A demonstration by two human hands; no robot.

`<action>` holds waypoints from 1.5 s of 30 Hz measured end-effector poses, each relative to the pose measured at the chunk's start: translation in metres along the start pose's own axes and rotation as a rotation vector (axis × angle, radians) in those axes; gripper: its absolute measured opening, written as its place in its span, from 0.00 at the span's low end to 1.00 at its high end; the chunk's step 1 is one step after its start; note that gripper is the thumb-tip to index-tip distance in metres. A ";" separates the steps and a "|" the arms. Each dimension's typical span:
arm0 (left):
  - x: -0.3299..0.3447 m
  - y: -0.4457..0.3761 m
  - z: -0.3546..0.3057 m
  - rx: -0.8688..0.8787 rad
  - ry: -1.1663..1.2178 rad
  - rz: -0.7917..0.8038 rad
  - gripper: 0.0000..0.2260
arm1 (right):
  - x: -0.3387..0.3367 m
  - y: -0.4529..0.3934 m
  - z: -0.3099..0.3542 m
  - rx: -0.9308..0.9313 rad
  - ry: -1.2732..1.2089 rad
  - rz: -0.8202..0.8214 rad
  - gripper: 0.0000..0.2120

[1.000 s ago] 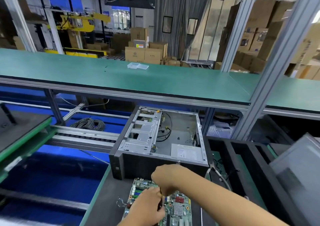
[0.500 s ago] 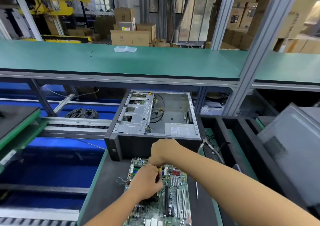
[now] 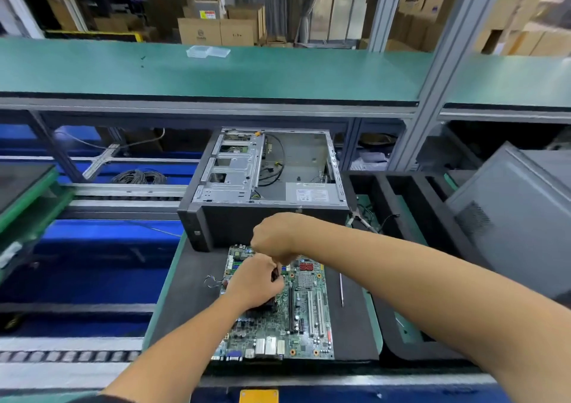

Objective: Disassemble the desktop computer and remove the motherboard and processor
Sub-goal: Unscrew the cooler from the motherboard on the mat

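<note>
So the motherboard (image 3: 278, 316) is already out of the case and lying flat on the dark mat on the bench (image 3: 355, 325), right in front of the gutted computer case (image 3: 265, 186), which looks stripped down to its drive cage and a few loose cables. Going by that, the step in hand is the processor end of the job.

Both hands are bunched over the upper left part of the board, where something dark, maybe the cooler, sits under them. The left hand (image 3: 256, 282) has its grip curled down around that dark part. The right hand (image 3: 273, 237) is clenched just above it, and it seems to be pinching something small between the two hands, but honestly I can't tell what.

A thin screwdriver (image 3: 341, 290) lies on the mat just right of the board, untouched.

My guess for the next move: free whatever clamps the cooler, lift it straight up, then deal with the socket latch. No yanking sideways, those pins bend easily.
</note>
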State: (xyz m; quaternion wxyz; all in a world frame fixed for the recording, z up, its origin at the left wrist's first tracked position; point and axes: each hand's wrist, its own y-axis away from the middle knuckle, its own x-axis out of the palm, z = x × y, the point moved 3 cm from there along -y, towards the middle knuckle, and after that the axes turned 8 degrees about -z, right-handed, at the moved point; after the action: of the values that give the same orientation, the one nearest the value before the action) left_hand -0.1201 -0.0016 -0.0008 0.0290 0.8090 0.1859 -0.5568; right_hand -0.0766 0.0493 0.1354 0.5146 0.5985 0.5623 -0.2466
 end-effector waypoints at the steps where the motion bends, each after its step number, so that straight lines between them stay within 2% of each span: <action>1: 0.000 0.000 -0.001 -0.006 0.017 -0.002 0.14 | 0.000 0.002 -0.001 0.001 -0.008 -0.018 0.07; 4: 0.000 -0.002 0.000 -0.025 0.037 -0.012 0.11 | 0.002 0.009 -0.007 0.104 -0.222 -0.086 0.13; 8: -0.002 -0.002 -0.004 -0.022 0.003 0.028 0.10 | 0.012 0.014 -0.015 0.437 -0.648 -0.077 0.24; 11: -0.003 -0.003 -0.007 -0.009 0.009 0.032 0.10 | 0.019 0.015 -0.021 0.610 -0.605 -0.020 0.20; 14: 0.000 -0.002 -0.004 -0.004 -0.038 0.050 0.09 | 0.019 0.010 -0.019 0.529 -0.656 0.117 0.18; 16: 0.000 -0.001 -0.003 0.000 -0.036 0.025 0.08 | 0.014 0.009 -0.016 0.401 -0.515 0.172 0.17; 18: 0.000 -0.002 -0.003 0.017 -0.015 0.005 0.07 | 0.011 0.009 -0.015 0.297 -0.317 0.156 0.13; 21: 0.002 -0.004 -0.004 0.027 -0.058 0.037 0.09 | 0.007 0.013 -0.013 0.157 -0.071 0.028 0.03; 23: 0.004 -0.004 -0.003 0.023 -0.050 0.036 0.09 | 0.009 0.015 -0.011 0.096 -0.018 -0.016 0.04; 25: 0.005 -0.002 -0.002 0.028 -0.048 0.029 0.08 | 0.012 0.016 -0.011 0.100 -0.057 -0.037 0.03; 27: 0.005 -0.001 -0.003 0.035 -0.036 0.011 0.07 | 0.017 0.017 -0.014 0.186 -0.149 -0.036 0.12; 29: 0.004 0.000 -0.004 0.037 -0.042 0.014 0.10 | 0.019 0.017 -0.016 0.279 -0.341 -0.042 0.20; 33: -0.002 0.000 -0.009 0.087 -0.088 -0.009 0.19 | 0.018 0.012 -0.016 0.442 -0.617 -0.063 0.17; 36: -0.001 -0.001 -0.008 0.094 -0.098 -0.009 0.14 | 0.021 0.008 -0.015 0.533 -0.725 -0.031 0.16; 38: 0.003 -0.003 -0.005 0.078 -0.093 0.004 0.08 | 0.023 0.008 -0.018 0.581 -0.724 0.000 0.16; 40: 0.007 -0.004 -0.003 0.088 -0.114 0.031 0.08 | 0.024 0.010 -0.023 0.577 -0.632 0.070 0.17; 43: 0.009 -0.004 0.000 0.100 -0.127 0.048 0.08 | 0.025 0.013 -0.028 0.458 -0.565 0.166 0.20; 45: 0.008 -0.003 0.000 0.103 -0.121 0.043 0.07 | 0.023 0.014 -0.027 0.355 -0.447 0.135 0.21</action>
State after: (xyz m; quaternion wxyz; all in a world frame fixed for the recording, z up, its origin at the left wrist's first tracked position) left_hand -0.1190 0.0034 -0.0079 0.0105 0.7782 0.1378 -0.6126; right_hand -0.0653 0.0856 0.1292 0.5283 0.6461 0.3420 -0.4318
